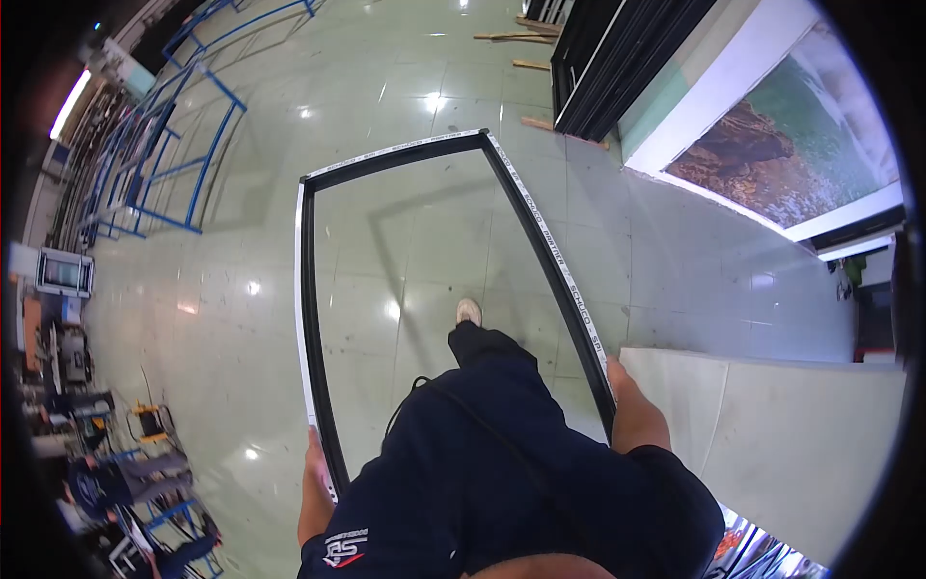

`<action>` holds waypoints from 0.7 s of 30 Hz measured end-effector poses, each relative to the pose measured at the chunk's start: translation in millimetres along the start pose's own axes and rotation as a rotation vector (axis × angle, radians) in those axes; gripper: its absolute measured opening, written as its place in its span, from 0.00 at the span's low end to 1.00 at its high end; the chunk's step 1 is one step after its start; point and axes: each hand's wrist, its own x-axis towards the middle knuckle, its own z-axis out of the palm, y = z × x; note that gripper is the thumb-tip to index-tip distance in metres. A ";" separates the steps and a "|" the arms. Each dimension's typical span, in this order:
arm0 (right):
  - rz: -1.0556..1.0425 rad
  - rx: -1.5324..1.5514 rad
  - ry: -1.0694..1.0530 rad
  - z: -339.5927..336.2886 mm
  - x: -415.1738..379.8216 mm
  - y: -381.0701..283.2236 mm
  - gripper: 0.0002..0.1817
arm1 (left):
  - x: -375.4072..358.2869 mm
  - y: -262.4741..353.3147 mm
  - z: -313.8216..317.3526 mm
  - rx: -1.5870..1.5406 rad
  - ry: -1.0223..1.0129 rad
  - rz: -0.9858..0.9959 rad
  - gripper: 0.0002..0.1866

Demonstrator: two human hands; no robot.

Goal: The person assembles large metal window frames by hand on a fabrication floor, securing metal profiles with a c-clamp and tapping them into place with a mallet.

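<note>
A large dark rectangular frame (pixel 547 246) with white printed tape along its outer edges is held out in front of my body, above the floor. My left hand (pixel 315 470) is closed on its left side bar, near my waist. On the right side bar, my right hand (pixel 625 386) grips the frame, with most fingers hidden behind or beneath it. The middle of the frame is open, and through it show the tiled floor, my dark clothing and one light shoe (pixel 469 311).
Blue metal racks (pixel 207 159) stand at the upper left. Several people (pixel 101 482) are at the lower left. Dark profiles (pixel 617 68) lean at the upper right, with wood strips (pixel 516 37) nearby. A pale surface (pixel 772 425) is close on my right.
</note>
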 end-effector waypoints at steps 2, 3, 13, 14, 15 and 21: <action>-0.047 0.157 -0.098 1.7 14.3 -36.4 0.33 | -11.2 83.0 23.8 0.163 0.101 0.129 0.56; -0.084 0.227 -0.071 -7.9 19.5 -55.4 0.28 | -16.5 104.7 24.5 0.167 0.128 0.103 0.56; 0.106 0.352 -0.132 -44.9 18.7 -317.8 0.37 | 73.7 322.0 91.2 0.287 0.266 0.058 0.52; 0.120 0.387 -0.141 -36.7 20.2 -333.6 0.38 | 88.6 347.2 91.1 0.305 0.259 0.060 0.52; 0.130 0.417 -0.147 -31.2 22.5 -352.3 0.38 | 103.3 371.7 93.9 0.277 0.191 0.064 0.52; 0.160 0.527 -0.230 -13.9 24.4 -492.0 0.43 | 151.6 506.8 88.9 0.192 -0.117 0.253 0.48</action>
